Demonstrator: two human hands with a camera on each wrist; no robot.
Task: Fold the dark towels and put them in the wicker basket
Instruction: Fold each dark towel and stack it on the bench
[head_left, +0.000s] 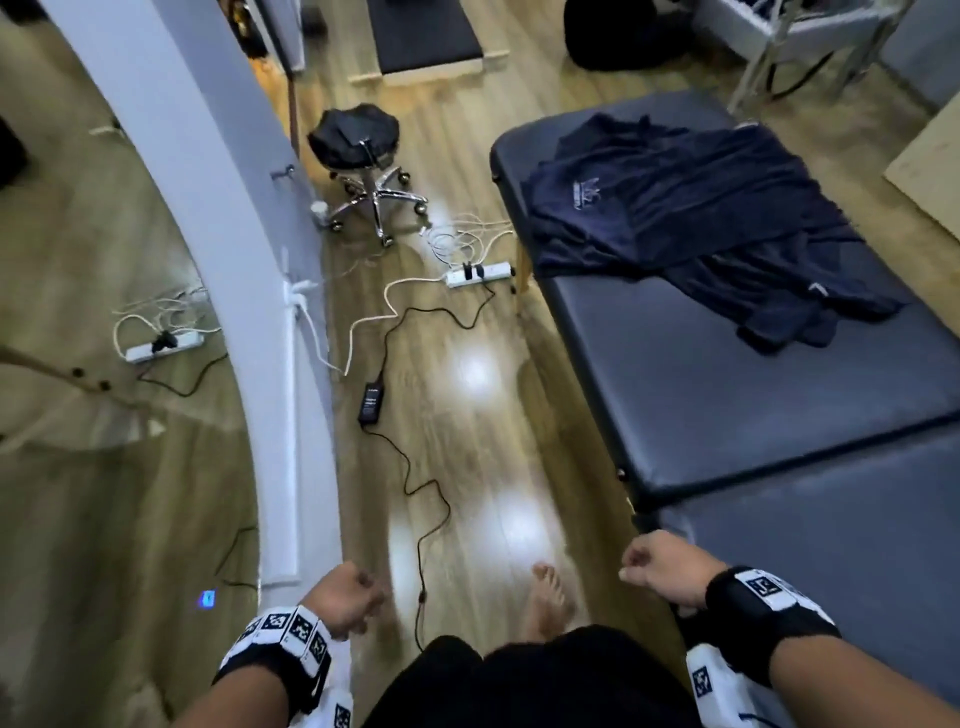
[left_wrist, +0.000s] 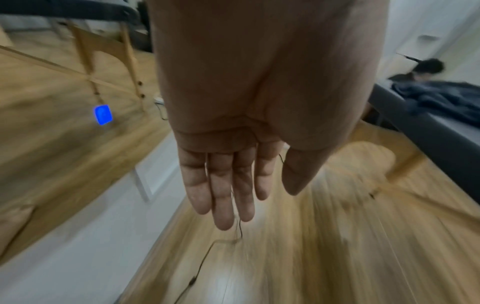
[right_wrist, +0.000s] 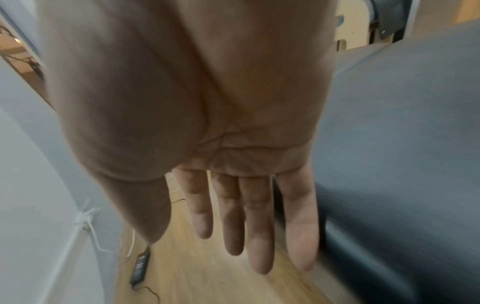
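So nothing's been folded yet, the way it looks. The dark towels (head_left: 691, 218) are lying in a rumpled heap on the padded massage bed (head_left: 753, 395), up around 1 o'clock from where the person stands, well apart from both hands. I'd say this is the walk-up step: next move needs a few steps along the bed and a grab at one towel's edge or corners to spread it flat.

Left hand (head_left: 345, 597) and right hand (head_left: 662, 569) hang empty. From the head view they look loosely curled, but the wrist views show the fingers (left_wrist: 223, 197) mostly straight and together, holding nothing; same on the right (right_wrist: 257, 222).

No wicker basket in any view, so can't tell where it sits. The head view alone shows the stool (head_left: 363, 156) at 11 o'clock and the cables (head_left: 410, 467) trailing across the floor, a trip risk I reckon.
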